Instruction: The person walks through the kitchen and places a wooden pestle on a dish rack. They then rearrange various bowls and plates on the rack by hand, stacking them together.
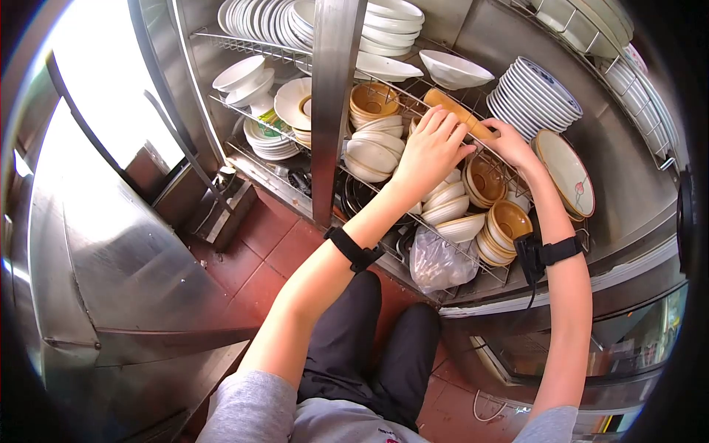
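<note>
A smooth tan cylinder, much like a wooden rolling pin, lies slantwise on the upper wire shelf. My right hand is closed round its right end, fingertips partly hidden behind it. Along its near side rests my left hand, fingers stretched and slightly apart, thumb pointing right. Below both hands, on the lower rack, are stacked brown-lined bowls and cream bowls. To the right of my right hand, a large oval dish leans on its edge, with a stack of white plates behind.
A steel post stands left of my left arm. White dishes and stacked plates fill the upper shelf. A clear plastic bag hangs at the rack's front. Another wire rack holds plates at upper right.
</note>
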Available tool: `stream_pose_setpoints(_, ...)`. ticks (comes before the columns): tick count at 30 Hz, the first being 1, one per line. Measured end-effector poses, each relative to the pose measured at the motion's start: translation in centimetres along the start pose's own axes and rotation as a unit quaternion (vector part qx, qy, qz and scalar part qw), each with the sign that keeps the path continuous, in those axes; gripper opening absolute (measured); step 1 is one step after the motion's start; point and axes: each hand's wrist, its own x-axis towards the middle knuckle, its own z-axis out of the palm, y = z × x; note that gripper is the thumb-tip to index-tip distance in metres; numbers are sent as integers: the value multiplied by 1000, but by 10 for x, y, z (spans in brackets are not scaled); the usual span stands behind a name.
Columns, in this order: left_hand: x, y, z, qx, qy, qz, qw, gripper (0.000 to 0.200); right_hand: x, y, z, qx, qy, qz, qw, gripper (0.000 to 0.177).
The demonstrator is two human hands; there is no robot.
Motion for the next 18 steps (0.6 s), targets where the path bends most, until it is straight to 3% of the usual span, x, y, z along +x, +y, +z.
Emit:
stream_pose_setpoints(2, 0, 1, 2, 3, 4, 0, 1000, 32, 7, 10, 3, -32, 18, -55, 998, 39)
stream_pose_setpoints(4, -1, 2, 3, 5, -2, 2, 1000, 33, 8, 12, -1, -32, 27, -2, 999, 44)
stream_pose_setpoints(6, -1, 1, 3, 8, -4, 6, 1000, 33, -3, 3, -3, -4, 71, -20, 997, 45)
stream_pose_setpoints(9, -2, 1, 3, 9, -4, 14, 1000, 33, -25, -9, 1, -125, 206, -164, 957, 41)
stream_pose_setpoints(12, -1, -1, 3, -8, -8, 25, 1000, 34, -62, -29, 6, -196, 344, -287, 873, 34)
stream_pose_setpoints(15, -3, -1, -1, -23, -30, 22, 999, 44, -108, -43, 12, -107, 417, -319, 845, 31)
stream_pose_setpoints(18, -22, 14, 3, -11, -25, -14, 1000, 55, -141, -13, 40, -33, 459, -336, 822, 28)
